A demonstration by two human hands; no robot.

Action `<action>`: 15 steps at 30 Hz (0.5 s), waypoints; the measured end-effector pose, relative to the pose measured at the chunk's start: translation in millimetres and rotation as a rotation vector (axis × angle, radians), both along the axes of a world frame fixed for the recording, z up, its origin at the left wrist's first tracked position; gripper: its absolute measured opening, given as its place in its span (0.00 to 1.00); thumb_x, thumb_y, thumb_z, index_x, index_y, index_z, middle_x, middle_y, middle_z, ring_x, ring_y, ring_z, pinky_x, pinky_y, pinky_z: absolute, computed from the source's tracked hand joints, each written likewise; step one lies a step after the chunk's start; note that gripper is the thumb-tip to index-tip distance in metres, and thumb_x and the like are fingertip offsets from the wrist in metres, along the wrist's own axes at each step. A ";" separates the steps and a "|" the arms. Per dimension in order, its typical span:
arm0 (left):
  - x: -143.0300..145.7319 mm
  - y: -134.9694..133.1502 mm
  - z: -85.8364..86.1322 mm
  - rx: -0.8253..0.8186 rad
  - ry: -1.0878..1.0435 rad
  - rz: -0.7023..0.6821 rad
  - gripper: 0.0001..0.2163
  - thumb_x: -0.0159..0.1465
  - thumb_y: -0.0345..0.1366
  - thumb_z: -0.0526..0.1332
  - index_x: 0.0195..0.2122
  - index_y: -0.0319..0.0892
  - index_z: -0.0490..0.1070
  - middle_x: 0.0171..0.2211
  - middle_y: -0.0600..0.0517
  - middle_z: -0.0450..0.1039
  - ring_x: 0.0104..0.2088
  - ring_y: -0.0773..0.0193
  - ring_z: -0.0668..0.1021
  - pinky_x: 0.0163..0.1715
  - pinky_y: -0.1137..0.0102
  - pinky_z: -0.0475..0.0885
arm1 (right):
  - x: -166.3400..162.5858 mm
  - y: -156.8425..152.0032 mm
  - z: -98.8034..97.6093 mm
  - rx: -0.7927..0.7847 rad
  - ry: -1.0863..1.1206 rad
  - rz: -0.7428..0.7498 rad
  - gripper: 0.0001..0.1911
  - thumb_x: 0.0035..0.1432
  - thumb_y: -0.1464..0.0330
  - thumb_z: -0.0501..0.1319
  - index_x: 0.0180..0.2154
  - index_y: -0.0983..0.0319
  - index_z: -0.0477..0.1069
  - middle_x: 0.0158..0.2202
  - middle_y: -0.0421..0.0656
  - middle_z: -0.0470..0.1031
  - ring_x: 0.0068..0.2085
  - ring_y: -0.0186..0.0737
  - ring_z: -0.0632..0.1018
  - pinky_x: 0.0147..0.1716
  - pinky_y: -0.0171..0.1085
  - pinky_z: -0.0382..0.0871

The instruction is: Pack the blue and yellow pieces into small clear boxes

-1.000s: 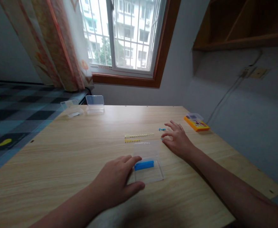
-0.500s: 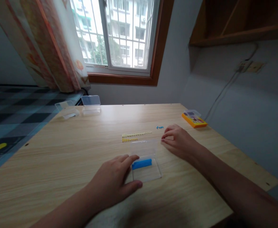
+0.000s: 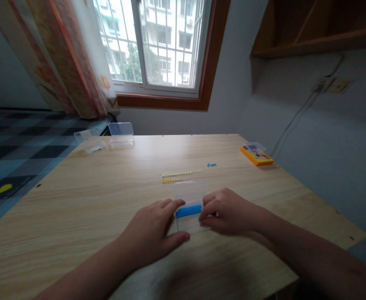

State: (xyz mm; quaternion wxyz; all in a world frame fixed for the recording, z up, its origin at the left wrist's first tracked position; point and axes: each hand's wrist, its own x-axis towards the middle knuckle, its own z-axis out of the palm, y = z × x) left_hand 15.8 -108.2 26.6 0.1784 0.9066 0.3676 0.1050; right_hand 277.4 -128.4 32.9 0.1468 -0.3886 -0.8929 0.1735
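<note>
A clear plastic box [image 3: 187,225] lies with its lid raised in front of me. Blue strips [image 3: 188,211] sit side by side along the back part of the box. Around the left side of the box curls my left hand [image 3: 154,229], with the index finger by the hinge side and the thumb by the front corner. My right hand [image 3: 223,211] is closed in a pinch over the right side of the box. A bit of blue shows at its fingertips, a small blue piece whose shape is mostly hidden.
Behind the box are a row of cream pieces [image 3: 181,173], a shorter row of yellow pieces [image 3: 172,181] and several small blue pieces [image 3: 211,165]. Two open clear boxes [image 3: 121,141] stand at the far left. An orange box [image 3: 257,156] lies at the far right.
My right hand has moved left and nearer, from the table beside the loose blue pieces to the box. My left hand stays at the box. The view has shifted slightly.
</note>
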 end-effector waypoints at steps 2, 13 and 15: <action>0.5 -0.3 0.5 -0.002 0.002 0.000 0.27 0.62 0.47 0.66 0.60 0.44 0.68 0.43 0.47 0.78 0.43 0.48 0.80 0.43 0.57 0.75 | -2.2 0.4 0.3 0.000 -0.031 -0.018 0.05 0.59 0.71 0.68 0.36 0.57 0.83 0.31 0.37 0.78 0.30 0.31 0.76 0.33 0.30 0.63; -1.5 0.2 -1.5 0.020 -0.017 -0.016 0.26 0.63 0.47 0.65 0.60 0.44 0.68 0.43 0.47 0.78 0.44 0.50 0.80 0.44 0.58 0.74 | -1.1 3.2 4.7 -0.024 -0.061 -0.040 0.05 0.60 0.69 0.69 0.38 0.56 0.84 0.32 0.38 0.79 0.32 0.32 0.77 0.34 0.31 0.64; -0.9 -0.2 -0.6 0.009 -0.013 -0.012 0.26 0.63 0.47 0.65 0.61 0.44 0.67 0.43 0.47 0.78 0.44 0.50 0.80 0.44 0.58 0.74 | 2.5 2.6 7.4 -0.017 -0.058 -0.029 0.05 0.62 0.70 0.67 0.38 0.57 0.84 0.32 0.39 0.79 0.32 0.32 0.77 0.34 0.31 0.64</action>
